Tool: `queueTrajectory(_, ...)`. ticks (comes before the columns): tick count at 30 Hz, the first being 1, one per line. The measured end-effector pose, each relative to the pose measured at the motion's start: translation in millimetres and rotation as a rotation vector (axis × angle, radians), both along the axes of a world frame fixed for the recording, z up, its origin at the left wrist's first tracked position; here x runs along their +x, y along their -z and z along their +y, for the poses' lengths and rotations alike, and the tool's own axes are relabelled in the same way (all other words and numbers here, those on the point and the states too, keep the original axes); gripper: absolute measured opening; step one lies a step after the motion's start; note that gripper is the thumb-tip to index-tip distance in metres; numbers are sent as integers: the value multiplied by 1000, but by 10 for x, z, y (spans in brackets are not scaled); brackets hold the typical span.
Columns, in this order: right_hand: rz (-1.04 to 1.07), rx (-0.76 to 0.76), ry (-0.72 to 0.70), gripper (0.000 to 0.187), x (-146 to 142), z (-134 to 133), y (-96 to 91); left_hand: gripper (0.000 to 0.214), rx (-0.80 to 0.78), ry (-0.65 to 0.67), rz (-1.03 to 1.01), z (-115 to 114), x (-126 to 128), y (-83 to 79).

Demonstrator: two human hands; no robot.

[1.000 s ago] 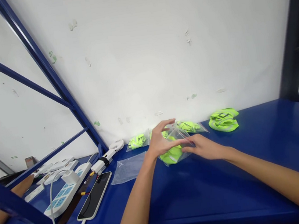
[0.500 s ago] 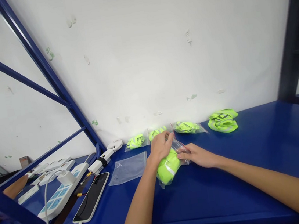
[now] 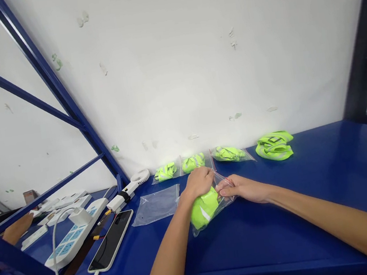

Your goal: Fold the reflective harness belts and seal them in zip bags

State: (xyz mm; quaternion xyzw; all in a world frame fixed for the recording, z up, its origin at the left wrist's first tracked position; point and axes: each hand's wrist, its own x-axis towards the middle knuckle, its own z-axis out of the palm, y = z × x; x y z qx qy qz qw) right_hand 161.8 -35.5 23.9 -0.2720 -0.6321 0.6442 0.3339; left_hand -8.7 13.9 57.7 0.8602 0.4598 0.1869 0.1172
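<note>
A clear plastic zip bag (image 3: 214, 208) lies on the blue shelf (image 3: 284, 223) with a neon yellow-green band (image 3: 203, 207) inside it. My left hand (image 3: 199, 181) is curled over the band and the bag's top, pressing down. My right hand (image 3: 240, 187) pinches the bag's open edge from the right. Behind my hands, along the wall, lie three filled bags (image 3: 192, 162) of the same neon bands and a loose pile of neon bands (image 3: 273, 145).
An empty clear bag (image 3: 155, 204) lies left of my hands. Further left are a phone on a cable (image 3: 111, 239), a white power strip (image 3: 72, 233), a small white fan (image 3: 132, 185). Another person's hand (image 3: 16, 227) shows beyond the blue frame brace (image 3: 57, 89).
My left hand went from open fingers above the bag to curled down on the band. The bag has sunk from a raised hold to lying on the shelf, nearer me.
</note>
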Motion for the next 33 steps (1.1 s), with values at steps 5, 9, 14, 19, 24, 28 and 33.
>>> queueTrajectory(5, -63, -59, -28, 39, 101, 74, -7, 37, 26, 7, -8, -6, -13, 50)
queueTrajectory(9, -88, -40, 143, 41, 164, 143, 28, 35, 2, -38, -97, 36, -66, 119)
queueTrajectory(14, -90, 12, 231, 33, 187, 159, 43, 33, -7, -15, -176, 61, -85, 177)
queueTrajectory(19, -66, 26, 174, 50, 140, 91, -34, 37, 9, 15, -177, 12, -54, 192)
queueTrajectory(24, 76, -42, 341, 52, 111, 118, -37, 34, 49, 15, -133, -49, -19, 176)
queueTrajectory(28, 156, -13, 511, 62, 149, 185, 12, 30, 20, 23, -118, -55, -15, 175)
queueTrajectory(33, -83, -37, 403, 41, 156, 163, 33, 33, 23, 40, -136, -54, -11, 177)
